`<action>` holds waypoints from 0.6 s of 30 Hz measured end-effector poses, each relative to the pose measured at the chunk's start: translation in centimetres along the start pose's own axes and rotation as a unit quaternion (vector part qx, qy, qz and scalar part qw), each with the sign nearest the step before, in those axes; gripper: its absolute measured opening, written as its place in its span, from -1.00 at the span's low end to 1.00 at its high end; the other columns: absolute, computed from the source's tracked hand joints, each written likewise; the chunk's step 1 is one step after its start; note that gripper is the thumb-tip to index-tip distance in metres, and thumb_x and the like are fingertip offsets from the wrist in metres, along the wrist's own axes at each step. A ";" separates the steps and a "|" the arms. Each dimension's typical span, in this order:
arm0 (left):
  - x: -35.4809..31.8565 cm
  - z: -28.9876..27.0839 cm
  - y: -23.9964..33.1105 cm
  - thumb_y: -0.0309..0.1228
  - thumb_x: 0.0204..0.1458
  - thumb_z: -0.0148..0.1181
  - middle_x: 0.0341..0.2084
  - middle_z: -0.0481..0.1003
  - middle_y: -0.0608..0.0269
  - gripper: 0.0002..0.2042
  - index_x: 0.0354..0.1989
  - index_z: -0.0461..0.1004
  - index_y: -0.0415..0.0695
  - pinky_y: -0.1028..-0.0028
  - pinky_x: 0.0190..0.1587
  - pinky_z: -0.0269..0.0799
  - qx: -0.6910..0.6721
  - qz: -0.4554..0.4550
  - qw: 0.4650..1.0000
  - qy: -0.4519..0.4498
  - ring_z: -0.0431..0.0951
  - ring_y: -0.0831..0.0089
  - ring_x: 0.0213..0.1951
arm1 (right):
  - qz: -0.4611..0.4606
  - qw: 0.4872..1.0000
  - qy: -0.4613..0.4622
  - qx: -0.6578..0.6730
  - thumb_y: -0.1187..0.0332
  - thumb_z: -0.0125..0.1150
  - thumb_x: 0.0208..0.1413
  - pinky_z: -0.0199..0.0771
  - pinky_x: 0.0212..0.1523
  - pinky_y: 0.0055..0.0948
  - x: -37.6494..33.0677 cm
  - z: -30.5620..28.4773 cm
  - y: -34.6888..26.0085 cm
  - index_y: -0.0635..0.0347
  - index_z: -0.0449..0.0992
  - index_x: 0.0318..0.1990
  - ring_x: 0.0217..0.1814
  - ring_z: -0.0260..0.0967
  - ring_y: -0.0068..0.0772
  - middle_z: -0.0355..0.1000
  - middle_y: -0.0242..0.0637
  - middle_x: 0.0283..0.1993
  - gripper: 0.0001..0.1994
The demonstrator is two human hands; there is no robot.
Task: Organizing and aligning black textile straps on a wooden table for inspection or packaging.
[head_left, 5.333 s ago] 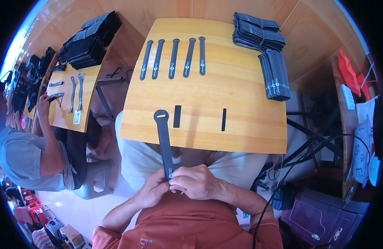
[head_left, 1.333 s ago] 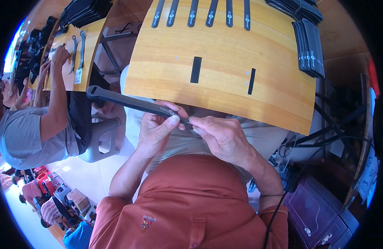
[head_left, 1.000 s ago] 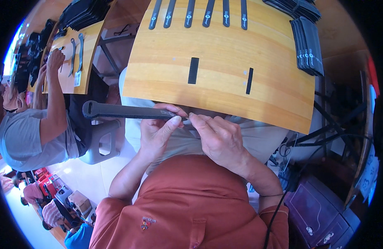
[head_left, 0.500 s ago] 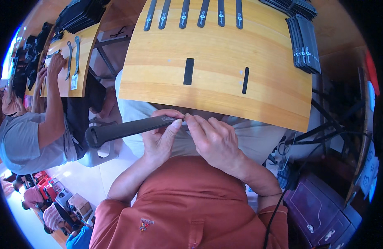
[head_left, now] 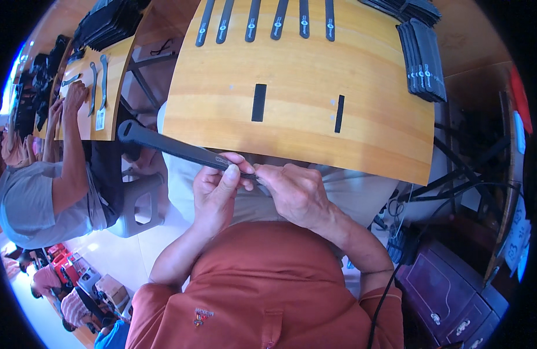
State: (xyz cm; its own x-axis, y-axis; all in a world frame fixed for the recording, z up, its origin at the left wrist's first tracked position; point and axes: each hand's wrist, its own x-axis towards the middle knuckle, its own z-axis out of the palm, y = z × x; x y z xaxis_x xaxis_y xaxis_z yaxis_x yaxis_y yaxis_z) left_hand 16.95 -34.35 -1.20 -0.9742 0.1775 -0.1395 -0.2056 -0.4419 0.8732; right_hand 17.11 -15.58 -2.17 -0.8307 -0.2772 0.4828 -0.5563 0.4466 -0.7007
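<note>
Fingers of the left hand (head_left: 213,198) were closed with the thumb on the printed end of a dark strap (head_left: 174,146), and those of the right hand (head_left: 297,192) were drawn together in a pinch at the tip of that same end; the detail of the pinch was too small to make out. Held up on the near side of the wooden table (head_left: 303,72), the strap ran leftward and somewhat away from the person, slanting roughly along the table's near edge. Its rounded, slotted end pointed left, out past the table's near left corner. Whether it touched the table could not be told.

On the table, a wide black strip (head_left: 259,103) lay left of the middle and a narrow black strip (head_left: 339,114) right of it, both running near to far, with a band of wood between them and the near edge. A broader band stretched from them to six straps (head_left: 252,26) side by side across the table's far part, printed ends toward the near edge. By the table's right edge lay a bundle of straps (head_left: 421,64). Left of the table, across a gap, stood a second table (head_left: 112,75) and a grey stool (head_left: 139,200).
</note>
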 end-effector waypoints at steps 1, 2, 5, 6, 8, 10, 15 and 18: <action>0.0 -0.1 0.0 -0.41 0.32 0.12 -0.18 0.56 0.08 -0.76 0.06 0.43 -0.27 0.46 -0.16 0.52 -0.021 -0.017 1.000 -0.003 0.56 0.42 -0.25 | -0.001 1.000 0.001 -0.002 0.64 0.31 -0.02 0.54 -0.49 -0.34 0.0 0.0 0.0 0.29 0.57 -0.09 -0.46 0.53 -0.28 0.62 -0.17 -0.26 -0.71; 0.1 -0.1 0.1 -0.40 0.32 0.12 -0.18 0.55 0.09 -0.76 0.07 0.43 -0.26 0.46 -0.17 0.52 -0.042 -0.029 0.999 -0.011 0.56 0.42 -0.25 | -0.002 1.000 0.010 0.000 0.63 0.31 -0.02 0.54 -0.49 -0.34 0.0 0.0 0.0 0.28 0.57 -0.08 -0.46 0.54 -0.27 0.62 -0.17 -0.27 -0.70; -0.1 -0.1 0.0 -0.40 0.32 0.11 -0.14 0.54 0.14 -0.75 0.08 0.43 -0.24 0.46 -0.14 0.51 -0.027 -0.029 0.999 -0.010 0.55 0.44 -0.17 | -0.004 1.000 0.009 -0.007 0.62 0.25 -0.04 0.56 -0.46 -0.31 -0.1 -0.3 -0.1 0.25 0.57 -0.04 -0.45 0.54 -0.25 0.62 -0.17 -0.25 -0.67; -0.1 0.0 0.0 -0.40 0.32 0.11 -0.13 0.53 0.16 -0.75 0.09 0.43 -0.24 0.46 -0.13 0.51 -0.021 -0.029 0.999 -0.003 0.54 0.45 -0.15 | 0.002 1.000 -0.007 -0.011 0.61 0.19 -0.05 0.57 -0.43 -0.29 -0.1 -0.3 0.0 0.24 0.56 -0.02 -0.43 0.55 -0.24 0.62 -0.18 -0.22 -0.63; -0.1 0.5 0.0 -0.42 0.31 0.13 -0.11 0.53 0.18 -0.75 0.09 0.43 -0.24 0.47 -0.12 0.51 0.002 -0.023 1.000 0.011 0.54 0.48 -0.13 | -0.004 1.000 0.016 -0.015 0.59 0.19 -0.03 0.58 -0.42 -0.31 -0.2 -0.2 0.0 0.22 0.58 0.00 -0.42 0.56 -0.25 0.63 -0.20 -0.21 -0.63; -0.2 0.7 0.1 -0.43 0.29 0.16 -0.10 0.52 0.20 -0.74 0.09 0.44 -0.24 0.48 -0.11 0.50 0.026 -0.018 0.999 0.027 0.53 0.50 -0.11 | 0.012 0.999 -0.013 -0.033 0.58 0.19 -0.02 0.58 -0.41 -0.32 -0.1 -0.5 -0.4 0.22 0.60 -0.01 -0.41 0.57 -0.28 0.63 -0.22 -0.21 -0.64; -0.4 0.4 0.1 -0.53 0.17 0.30 -0.14 0.51 0.28 -0.72 0.04 0.47 -0.26 0.56 -0.12 0.48 0.136 -0.019 0.990 0.032 0.52 0.57 -0.16 | 0.014 0.999 -0.012 -0.036 0.56 0.19 0.00 0.60 -0.41 -0.32 -0.4 -0.3 -0.5 0.22 0.58 0.00 -0.40 0.57 -0.27 0.63 -0.21 -0.21 -0.65; -0.6 0.9 0.4 -0.54 0.16 0.32 -0.21 0.52 0.31 -0.75 -0.01 0.50 -0.27 0.56 -0.12 0.47 0.158 -0.031 0.986 0.052 0.53 0.58 -0.20 | 0.017 0.999 -0.009 -0.034 0.64 0.24 -0.06 0.57 -0.47 -0.31 -0.2 -0.7 -1.1 0.23 0.57 -0.09 -0.44 0.57 -0.25 0.61 -0.21 -0.34 -0.69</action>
State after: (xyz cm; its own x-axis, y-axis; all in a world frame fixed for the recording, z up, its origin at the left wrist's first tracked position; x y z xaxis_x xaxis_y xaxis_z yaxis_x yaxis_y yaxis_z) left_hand 17.49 -33.88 -0.31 -0.9684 0.0976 -0.2293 -0.2411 -0.1336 0.9613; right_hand 17.88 -15.41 -1.17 -0.8495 -0.2767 0.4492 -0.5259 0.5124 -0.6789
